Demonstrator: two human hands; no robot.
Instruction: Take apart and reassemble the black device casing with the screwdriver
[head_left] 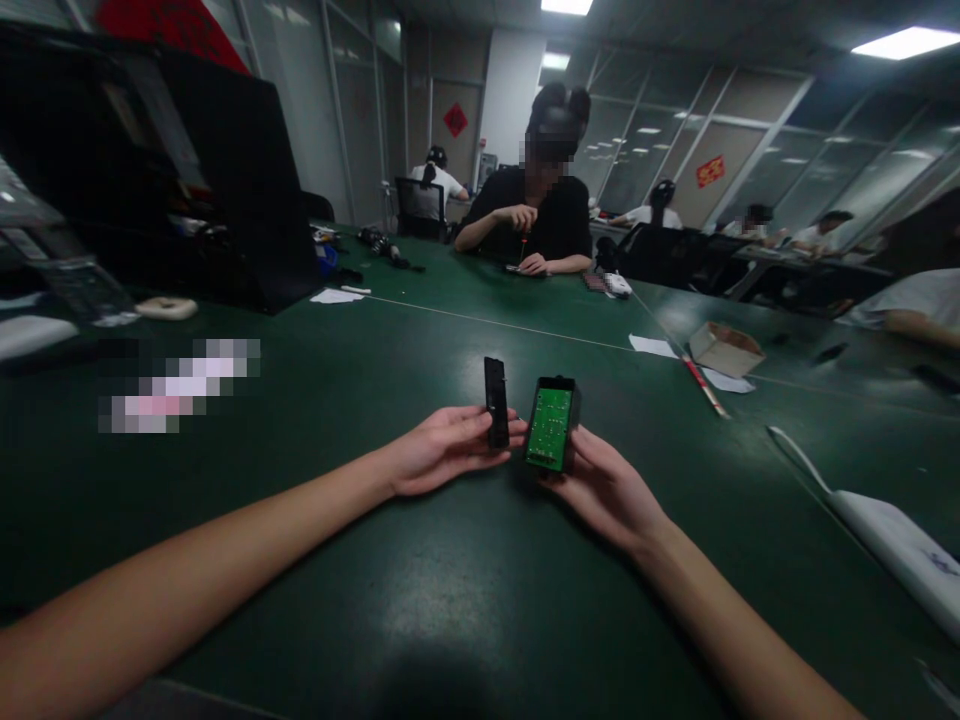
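My left hand (450, 447) is closed on a thin black plastic cover (496, 403), held upright with its edge and inner side towards me. My right hand (611, 490) grips a small black plastic case (574, 415) from its right side and below. Inside the open case lies a green circuit board (550, 428) with small components and solder points. Cover and case are a short gap apart, both held above the green table (442, 590). The right fingers are partly hidden behind the case.
Across the table a co-worker (540, 200) handles a screwdriver (523, 243). To the right are a cardboard box (726, 349), a red and white stick (703, 387) and a white device with a strap (896, 545). A black open box (247, 190) and clear bottle (64, 245) stand left.
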